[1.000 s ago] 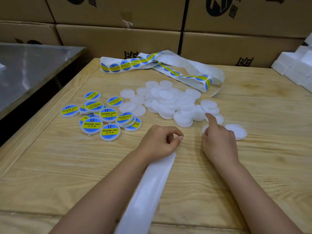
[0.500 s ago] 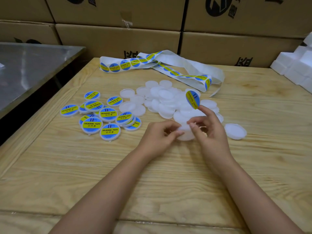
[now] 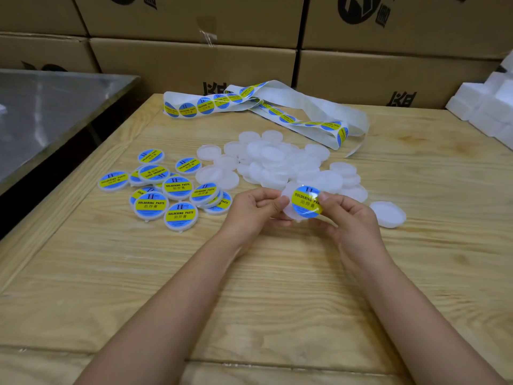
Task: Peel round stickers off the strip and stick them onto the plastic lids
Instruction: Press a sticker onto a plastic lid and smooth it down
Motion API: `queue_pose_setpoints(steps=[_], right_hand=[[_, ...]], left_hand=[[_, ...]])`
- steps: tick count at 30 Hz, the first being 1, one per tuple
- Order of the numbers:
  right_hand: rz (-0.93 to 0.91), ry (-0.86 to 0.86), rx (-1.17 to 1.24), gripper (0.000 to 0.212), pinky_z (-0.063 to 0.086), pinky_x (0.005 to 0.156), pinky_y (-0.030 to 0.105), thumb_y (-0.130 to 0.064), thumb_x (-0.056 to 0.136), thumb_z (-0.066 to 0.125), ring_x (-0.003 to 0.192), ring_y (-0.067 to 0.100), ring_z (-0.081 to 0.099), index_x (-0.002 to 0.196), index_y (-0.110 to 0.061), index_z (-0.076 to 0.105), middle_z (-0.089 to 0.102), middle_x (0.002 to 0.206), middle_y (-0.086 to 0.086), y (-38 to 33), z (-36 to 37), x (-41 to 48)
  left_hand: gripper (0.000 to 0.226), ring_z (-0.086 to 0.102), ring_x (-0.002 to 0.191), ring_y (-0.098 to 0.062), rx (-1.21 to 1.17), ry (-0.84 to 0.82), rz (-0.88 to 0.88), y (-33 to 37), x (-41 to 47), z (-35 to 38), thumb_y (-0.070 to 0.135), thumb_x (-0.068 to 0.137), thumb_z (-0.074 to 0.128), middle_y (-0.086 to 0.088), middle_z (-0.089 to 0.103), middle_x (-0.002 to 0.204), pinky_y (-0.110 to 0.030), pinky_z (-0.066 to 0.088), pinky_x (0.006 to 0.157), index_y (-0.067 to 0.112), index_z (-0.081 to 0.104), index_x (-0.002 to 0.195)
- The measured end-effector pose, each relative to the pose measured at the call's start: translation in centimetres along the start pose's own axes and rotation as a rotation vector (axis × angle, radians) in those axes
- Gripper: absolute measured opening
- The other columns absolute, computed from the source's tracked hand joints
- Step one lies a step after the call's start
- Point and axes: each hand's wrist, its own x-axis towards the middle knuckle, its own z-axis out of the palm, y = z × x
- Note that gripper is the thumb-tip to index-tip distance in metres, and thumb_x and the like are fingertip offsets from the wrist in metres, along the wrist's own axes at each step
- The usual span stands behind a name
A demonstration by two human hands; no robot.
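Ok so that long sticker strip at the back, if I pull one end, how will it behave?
The sticker strip will probably be floppy: it lies in loose loops, folded over itself. It looks thin as paper, so it is likely light and would trail across the table rather than lift whole. Its bare, shiny stretch may be slippery.
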Motion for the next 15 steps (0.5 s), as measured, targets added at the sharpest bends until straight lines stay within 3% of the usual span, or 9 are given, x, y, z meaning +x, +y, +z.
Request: queue_pose_setpoints(steps=[9,15], right_hand=[[-0.051,0.036,-0.182,0.015,0.053,0.082,0.037,-0.014,0.083,0.068,0.087,0.027,0.065,0.07,-0.007,0.069,0.072,0.094,0.012,0.29,-0.37,0.31],[-0.112,0.023,-0.267,0.02,0.049,0.071,0.019,-0.014,0.081,0.071,0.075,0.007,0.063,0.061,-0.016,0.067,0.072,0.082,0.001,0.25,-0.56,0.38]], left_hand=[[0.006,0.068,0.06,-0.018,0.04,-0.055,-0.013,-0.03,-0.2,-0.03,0.009,0.081,0.063,-0.007,0.072,0.069,-0.024,0.056,0.055,0.004,0.064,0.085],[0.005,0.068,0.058,-0.018,0.052,-0.059,-0.019,-0.04,-0.21,-0.01,0.007,0.083,0.062,-0.008,0.072,0.069,-0.024,0.055,0.053,0.004,0.064,0.086]])
